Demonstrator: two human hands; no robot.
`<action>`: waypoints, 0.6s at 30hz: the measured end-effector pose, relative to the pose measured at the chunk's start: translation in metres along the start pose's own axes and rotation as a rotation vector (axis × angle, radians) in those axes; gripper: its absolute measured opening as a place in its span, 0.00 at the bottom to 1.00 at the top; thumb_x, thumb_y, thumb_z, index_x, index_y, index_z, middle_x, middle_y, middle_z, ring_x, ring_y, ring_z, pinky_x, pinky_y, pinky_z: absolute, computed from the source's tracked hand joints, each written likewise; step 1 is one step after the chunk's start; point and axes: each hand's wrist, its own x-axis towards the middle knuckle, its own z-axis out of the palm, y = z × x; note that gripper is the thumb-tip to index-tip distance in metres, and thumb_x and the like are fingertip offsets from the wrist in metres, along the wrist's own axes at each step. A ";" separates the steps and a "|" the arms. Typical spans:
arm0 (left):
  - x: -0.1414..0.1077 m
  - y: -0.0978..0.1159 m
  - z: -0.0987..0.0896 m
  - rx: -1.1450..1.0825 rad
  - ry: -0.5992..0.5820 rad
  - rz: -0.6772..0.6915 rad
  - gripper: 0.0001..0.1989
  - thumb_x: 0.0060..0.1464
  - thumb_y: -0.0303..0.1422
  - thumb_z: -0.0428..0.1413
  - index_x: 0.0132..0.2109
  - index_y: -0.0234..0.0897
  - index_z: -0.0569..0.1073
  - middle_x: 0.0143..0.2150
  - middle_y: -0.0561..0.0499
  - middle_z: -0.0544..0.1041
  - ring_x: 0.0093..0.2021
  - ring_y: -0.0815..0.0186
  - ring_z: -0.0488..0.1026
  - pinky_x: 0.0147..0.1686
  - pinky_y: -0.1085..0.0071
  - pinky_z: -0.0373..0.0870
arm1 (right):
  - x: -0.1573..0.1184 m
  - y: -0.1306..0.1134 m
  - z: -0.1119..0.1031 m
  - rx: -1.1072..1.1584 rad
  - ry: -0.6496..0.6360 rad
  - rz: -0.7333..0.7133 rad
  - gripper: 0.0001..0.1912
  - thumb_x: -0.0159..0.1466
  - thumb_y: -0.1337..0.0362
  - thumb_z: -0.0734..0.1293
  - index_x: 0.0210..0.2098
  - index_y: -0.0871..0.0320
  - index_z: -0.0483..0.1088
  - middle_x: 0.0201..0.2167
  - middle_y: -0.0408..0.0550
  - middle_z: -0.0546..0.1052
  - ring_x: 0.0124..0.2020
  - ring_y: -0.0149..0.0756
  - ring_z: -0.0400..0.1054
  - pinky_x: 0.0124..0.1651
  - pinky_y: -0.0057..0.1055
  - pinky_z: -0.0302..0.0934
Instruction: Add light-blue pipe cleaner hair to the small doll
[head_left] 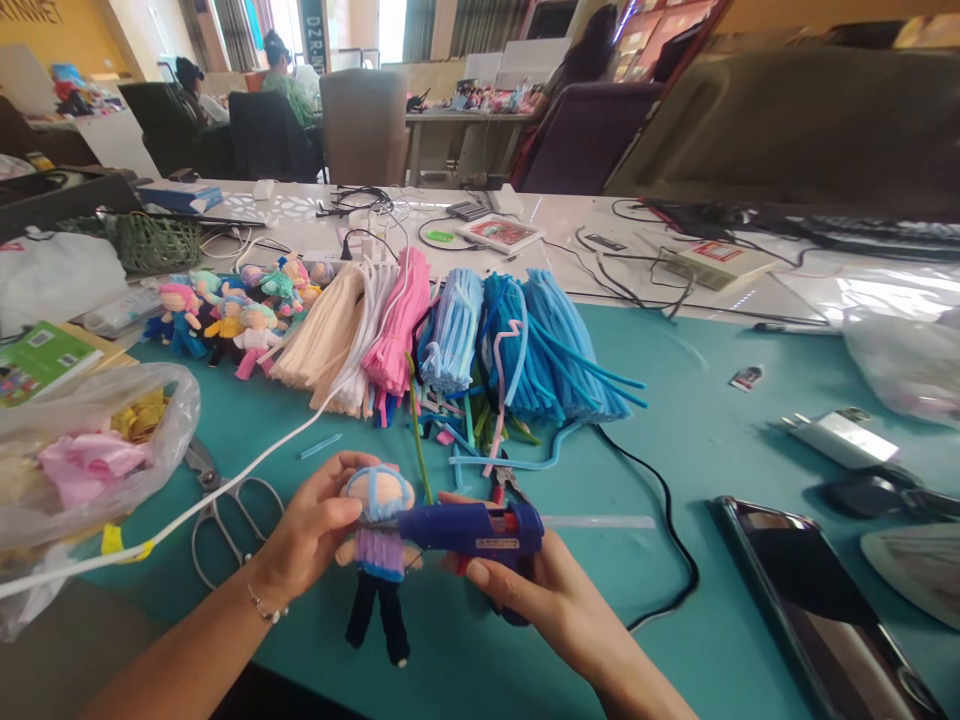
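My left hand (321, 518) is closed around the head of a small pipe-cleaner doll (380, 555). The doll has a pale head edged in light blue, a purple top and dark trousers, and it hangs upright above the green mat. In my right hand (536, 590) is a blue hot glue gun (469, 530), its clear glue stick (600, 522) sticking out of the back. The gun's nozzle meets the doll near the neck; the exact contact is hidden. Behind the gun lie pliers (504, 482). Scissors (225, 510) rest left of my left hand.
Bundles of pipe cleaners in beige (322, 335), pink (397, 330) and blue (574, 345) lie across the mat's back. Several finished dolls (180, 310) sit behind left. A plastic bag (169, 400) is at left, a phone (817, 610) at right. A white cable (277, 445) crosses the left side.
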 end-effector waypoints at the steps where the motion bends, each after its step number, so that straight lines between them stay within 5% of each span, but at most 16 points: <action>1: 0.000 0.000 0.000 0.012 -0.001 0.017 0.18 0.43 0.33 0.68 0.43 0.38 0.77 0.46 0.45 0.81 0.30 0.69 0.74 0.19 0.79 0.64 | 0.000 0.002 0.000 -0.008 -0.003 0.000 0.42 0.54 0.40 0.75 0.60 0.59 0.71 0.34 0.50 0.78 0.32 0.39 0.68 0.33 0.31 0.63; 9: -0.002 -0.002 -0.001 0.127 0.027 0.111 0.21 0.39 0.30 0.67 0.44 0.39 0.75 0.50 0.44 0.79 0.31 0.67 0.73 0.26 0.75 0.69 | 0.000 0.008 -0.002 -0.059 -0.032 -0.013 0.42 0.56 0.40 0.74 0.63 0.57 0.69 0.45 0.54 0.81 0.42 0.48 0.75 0.44 0.39 0.70; 18: -0.004 0.000 0.002 0.136 0.052 0.114 0.20 0.38 0.28 0.65 0.43 0.40 0.74 0.51 0.44 0.78 0.37 0.62 0.75 0.33 0.70 0.73 | 0.000 0.008 0.000 -0.100 -0.019 -0.040 0.40 0.56 0.41 0.74 0.61 0.57 0.71 0.43 0.54 0.82 0.43 0.49 0.75 0.47 0.41 0.72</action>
